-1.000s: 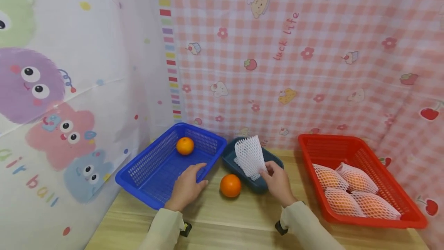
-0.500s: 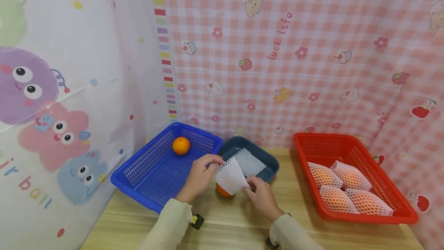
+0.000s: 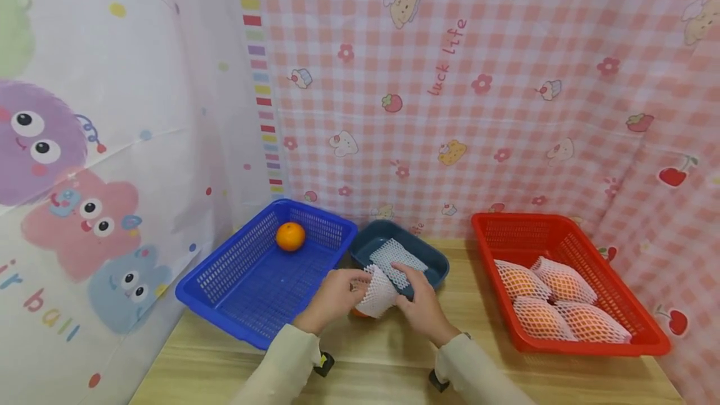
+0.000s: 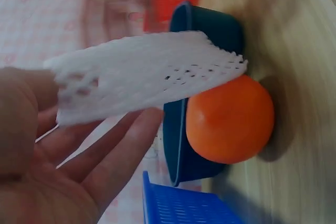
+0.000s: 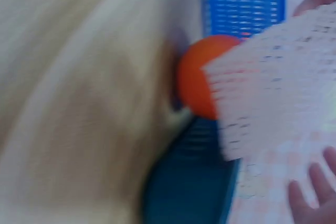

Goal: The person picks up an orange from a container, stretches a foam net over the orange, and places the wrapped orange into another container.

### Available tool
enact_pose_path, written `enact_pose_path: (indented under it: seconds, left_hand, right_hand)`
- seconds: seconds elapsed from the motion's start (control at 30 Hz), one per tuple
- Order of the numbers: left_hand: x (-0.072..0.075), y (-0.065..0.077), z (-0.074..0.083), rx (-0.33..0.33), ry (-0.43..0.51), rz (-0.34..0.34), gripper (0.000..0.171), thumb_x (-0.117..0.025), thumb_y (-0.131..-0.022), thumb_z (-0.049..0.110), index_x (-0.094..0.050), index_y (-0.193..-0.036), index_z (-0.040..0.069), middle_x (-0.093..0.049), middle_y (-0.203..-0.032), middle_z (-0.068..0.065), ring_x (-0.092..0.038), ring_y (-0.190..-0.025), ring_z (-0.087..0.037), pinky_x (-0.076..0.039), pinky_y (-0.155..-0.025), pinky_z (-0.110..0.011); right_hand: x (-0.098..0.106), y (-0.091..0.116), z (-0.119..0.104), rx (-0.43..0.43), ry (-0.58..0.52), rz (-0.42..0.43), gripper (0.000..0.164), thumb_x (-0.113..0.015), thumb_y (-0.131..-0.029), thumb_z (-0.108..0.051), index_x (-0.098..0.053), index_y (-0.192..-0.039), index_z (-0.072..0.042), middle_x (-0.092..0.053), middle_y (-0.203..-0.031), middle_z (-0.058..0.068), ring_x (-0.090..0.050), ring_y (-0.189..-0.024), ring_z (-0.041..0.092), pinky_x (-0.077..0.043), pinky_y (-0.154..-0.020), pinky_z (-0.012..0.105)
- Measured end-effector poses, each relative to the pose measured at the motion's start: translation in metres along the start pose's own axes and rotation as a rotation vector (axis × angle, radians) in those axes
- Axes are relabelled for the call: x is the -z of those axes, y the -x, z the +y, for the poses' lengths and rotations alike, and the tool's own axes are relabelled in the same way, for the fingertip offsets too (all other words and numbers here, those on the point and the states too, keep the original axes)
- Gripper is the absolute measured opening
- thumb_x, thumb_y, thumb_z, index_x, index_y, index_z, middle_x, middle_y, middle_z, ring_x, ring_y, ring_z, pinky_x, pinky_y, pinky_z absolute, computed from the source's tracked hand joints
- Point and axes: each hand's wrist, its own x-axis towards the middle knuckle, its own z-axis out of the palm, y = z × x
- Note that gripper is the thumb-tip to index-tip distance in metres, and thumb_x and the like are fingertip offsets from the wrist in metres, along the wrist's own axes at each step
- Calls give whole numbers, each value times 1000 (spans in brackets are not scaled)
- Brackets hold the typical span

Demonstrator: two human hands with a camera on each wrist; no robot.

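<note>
A white foam fruit net [image 3: 378,295] is pinched at its upper end by my left hand [image 3: 332,297], between thumb and fingers; the other fingers extend below it in the left wrist view. The net's lower mouth overlaps the top of an orange [image 4: 231,121] standing on the wooden table. My right hand [image 3: 422,305] is just right of the net, fingers spread and apart from it in the right wrist view [image 5: 315,198]. Behind the orange stands a dark teal basket [image 3: 437,261], with more flat foam netting [image 3: 396,258] lying inside.
A blue basket [image 3: 264,286] on the left contains one orange [image 3: 290,237]. On the right, a red basket [image 3: 647,344] holds several net-wrapped oranges [image 3: 568,280]. Patterned cloths [image 3: 360,80] hang behind and at the left of the table [image 3: 388,367].
My right hand has brought the net from the teal basket to the orange, then let go of it. My left hand has moved right from beside the blue basket and taken hold of the net.
</note>
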Motion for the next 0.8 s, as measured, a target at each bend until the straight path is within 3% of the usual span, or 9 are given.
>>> enact_pose_path:
  seconds: [0.13,0.2,0.3,0.4,0.53,0.63,0.7,0.8]
  left_hand:
    - [-11,-2,5,-52,-175,35,20,-71,-86,7,-74,-106,7,-72,-99,-4,-67,-85,-17,-55,-74,-33]
    - [-16,-2,9,-95,-231,58,13,-71,-86,9,-74,-99,8,-71,-91,-2,-67,-80,-18,-55,-71,-33]
    - [-23,-3,13,-147,-281,88,2,-70,-83,7,-70,-84,9,-65,-75,0,-61,-67,-17,-50,-60,-29]
    - [-28,-3,15,-167,-295,100,10,-72,-75,5,-65,-80,11,-61,-71,2,-57,-63,-16,-47,-56,-27]
    - [-30,0,15,-126,-206,75,16,-76,-77,6,-69,-91,11,-68,-87,0,-62,-77,-17,-51,-69,-29]
    - [-30,3,15,-52,-90,57,18,-76,-80,5,-71,-96,11,-69,-97,-2,-63,-87,-19,-52,-77,-33]
    - [-31,5,14,7,2,48,22,-75,-80,2,-71,-100,11,-69,-101,-3,-61,-89,-20,-51,-78,-34]
    - [-31,8,12,69,181,51,31,-73,-77,-6,-69,-102,11,-67,-102,-6,-58,-83,-19,-50,-70,-32]
  right_hand:
    - [0,-11,-19,124,-61,123,33,-61,-90,-1,-59,-121,-9,-56,-131,5,-50,-118,26,-42,-92,51]
    - [-3,-15,-28,201,-45,137,21,-63,-90,-2,-61,-110,-7,-57,-129,7,-50,-120,25,-41,-95,49]
    - [-8,-18,-39,288,13,127,17,-65,-82,6,-60,-92,-7,-61,-121,9,-53,-116,27,-42,-95,46]
    - [-9,-19,-45,321,112,124,24,-64,-73,12,-59,-77,-11,-65,-109,8,-56,-106,26,-45,-91,43]
    - [-4,-17,-38,304,273,94,26,-65,-70,13,-62,-68,-13,-69,-98,6,-60,-94,25,-48,-82,41]
    - [5,-14,-28,232,369,20,24,-65,-71,12,-69,-69,-12,-70,-92,4,-61,-88,24,-49,-78,42]
    - [11,-12,-23,142,363,-41,23,-67,-72,10,-72,-77,-11,-70,-92,3,-62,-89,24,-50,-79,42]
    - [20,-10,-17,2,207,-151,27,-72,-76,7,-73,-98,-10,-69,-104,4,-61,-101,26,-48,-88,46]
